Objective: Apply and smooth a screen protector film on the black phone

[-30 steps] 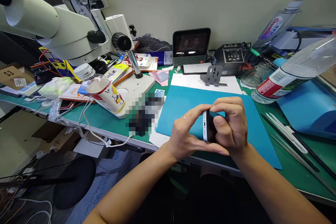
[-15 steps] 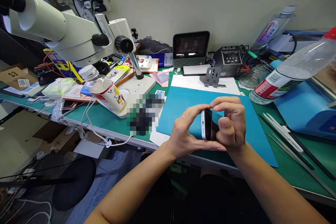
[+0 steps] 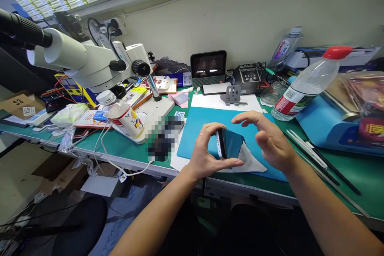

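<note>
A smartphone [image 3: 232, 143] with a dark glossy screen and a pale edge is gripped by its sides in my left hand [image 3: 205, 154], thumb along the near side and fingers on the far side. It is held tilted above the blue mat [image 3: 199, 118]. My right hand [image 3: 271, 142] is apart from the phone, to its right, fingers half bent and spread with nothing in them. A white cloth or tissue [image 3: 250, 160] shows between the phone's far end and my right hand; what it rests on is hard to tell.
A microscope [image 3: 87, 62] stands at left, with a drink bottle [image 3: 124, 118] by its base. At right are a red-capped bottle [image 3: 303, 88], tweezers and thin tools [image 3: 322, 158] and a blue machine [image 3: 327, 124]. Behind the mat stand a grey phone stand [image 3: 231, 95] and a small display [image 3: 208, 68].
My right hand has let go of the phone's far end and opened out to the right. The white cloth has come into view. The camera view has tipped up.
</note>
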A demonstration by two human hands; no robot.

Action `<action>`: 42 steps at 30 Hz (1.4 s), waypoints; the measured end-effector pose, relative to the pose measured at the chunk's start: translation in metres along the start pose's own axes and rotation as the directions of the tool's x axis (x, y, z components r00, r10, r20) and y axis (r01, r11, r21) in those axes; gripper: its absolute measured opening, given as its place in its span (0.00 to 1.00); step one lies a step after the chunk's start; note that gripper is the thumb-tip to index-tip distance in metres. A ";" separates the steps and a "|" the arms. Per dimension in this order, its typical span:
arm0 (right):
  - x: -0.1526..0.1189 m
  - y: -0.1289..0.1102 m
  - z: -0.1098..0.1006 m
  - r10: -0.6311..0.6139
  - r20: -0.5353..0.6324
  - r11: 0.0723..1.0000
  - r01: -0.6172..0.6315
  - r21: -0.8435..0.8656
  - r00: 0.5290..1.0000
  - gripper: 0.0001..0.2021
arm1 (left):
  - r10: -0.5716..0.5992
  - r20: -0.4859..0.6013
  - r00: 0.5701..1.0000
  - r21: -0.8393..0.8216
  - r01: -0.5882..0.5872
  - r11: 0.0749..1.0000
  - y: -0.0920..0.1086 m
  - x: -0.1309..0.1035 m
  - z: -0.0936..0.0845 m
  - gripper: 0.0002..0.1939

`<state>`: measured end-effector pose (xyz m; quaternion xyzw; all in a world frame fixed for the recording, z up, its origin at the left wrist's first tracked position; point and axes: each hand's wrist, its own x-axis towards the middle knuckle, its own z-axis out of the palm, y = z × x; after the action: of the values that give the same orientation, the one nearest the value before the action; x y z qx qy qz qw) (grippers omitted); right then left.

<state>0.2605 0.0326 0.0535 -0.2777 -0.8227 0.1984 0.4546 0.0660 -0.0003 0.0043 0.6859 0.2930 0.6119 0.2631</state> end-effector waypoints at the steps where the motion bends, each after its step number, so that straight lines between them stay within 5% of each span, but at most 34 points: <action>1: -0.003 0.000 -0.006 0.016 0.050 1.000 -0.015 -0.023 0.999 0.30 | -0.002 -0.005 1.000 0.003 0.002 1.000 0.000 0.000 0.000 0.38; 7: -0.021 0.003 -0.007 0.044 0.231 0.988 -0.008 -0.153 0.972 0.38 | -0.003 -0.023 1.000 -0.004 0.003 1.000 -0.005 -0.004 0.002 0.40; 16: -0.021 0.002 -0.002 0.091 0.214 0.989 -0.063 -0.132 0.973 0.32 | -0.073 -0.013 0.997 0.019 0.074 0.997 -0.005 -0.003 -0.001 0.37; 24: -0.010 0.019 -0.015 0.221 -0.043 0.972 -0.216 0.087 0.974 0.31 | -0.248 0.126 0.961 0.043 0.244 0.969 -0.008 0.014 -0.025 0.46; 28: -0.003 0.039 -0.033 0.337 -0.228 0.911 -0.255 0.325 0.914 0.39 | -0.275 0.167 0.947 0.137 0.254 0.958 -0.021 0.032 -0.045 0.42; 35: -0.013 0.069 -0.037 0.446 -0.333 0.865 -0.304 0.399 0.831 0.45 | -0.364 0.301 0.881 0.478 0.192 0.857 -0.040 0.039 -0.075 0.42; 42: -0.018 0.092 -0.019 0.460 -0.334 0.870 -0.342 0.355 0.823 0.45 | -0.405 0.510 0.759 0.659 -0.042 0.751 -0.044 0.046 -0.064 0.47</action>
<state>0.3108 0.0932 -0.0019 -0.4142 -0.5951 0.3420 0.5977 0.0028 0.0638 0.0118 0.8613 0.4468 0.1823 0.1592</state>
